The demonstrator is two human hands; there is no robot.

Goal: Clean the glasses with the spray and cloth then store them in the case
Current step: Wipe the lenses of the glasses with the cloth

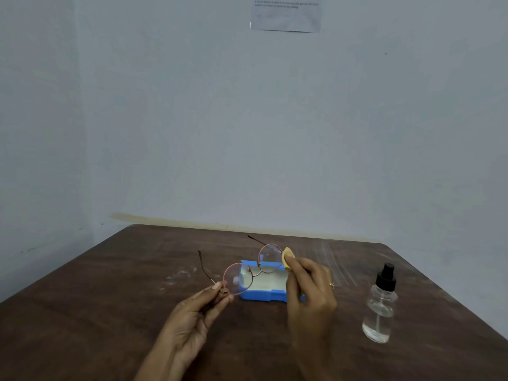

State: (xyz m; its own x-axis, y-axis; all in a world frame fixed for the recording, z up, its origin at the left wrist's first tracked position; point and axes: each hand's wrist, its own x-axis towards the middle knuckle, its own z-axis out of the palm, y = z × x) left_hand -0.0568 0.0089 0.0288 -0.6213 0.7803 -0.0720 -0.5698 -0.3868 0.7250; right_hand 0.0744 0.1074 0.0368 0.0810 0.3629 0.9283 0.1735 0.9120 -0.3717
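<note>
Round thin-rimmed glasses [238,279] with open arms are held above the table. My left hand [198,312] pinches them at the hinge of the near lens. My right hand [308,290] grips a small yellow cloth [288,255] and presses it against the right edge of the far lens [270,257]. Beneath the glasses lies an open blue case [261,295] with a pale lining, partly hidden by my right hand. A clear spray bottle [380,306] with a black nozzle stands upright on the table to the right, apart from both hands.
A dark wooden table [110,312] meets a pale wall at its back edge. A paper sheet [286,13] is taped high on the wall. Faint white smears mark the tabletop left of the case.
</note>
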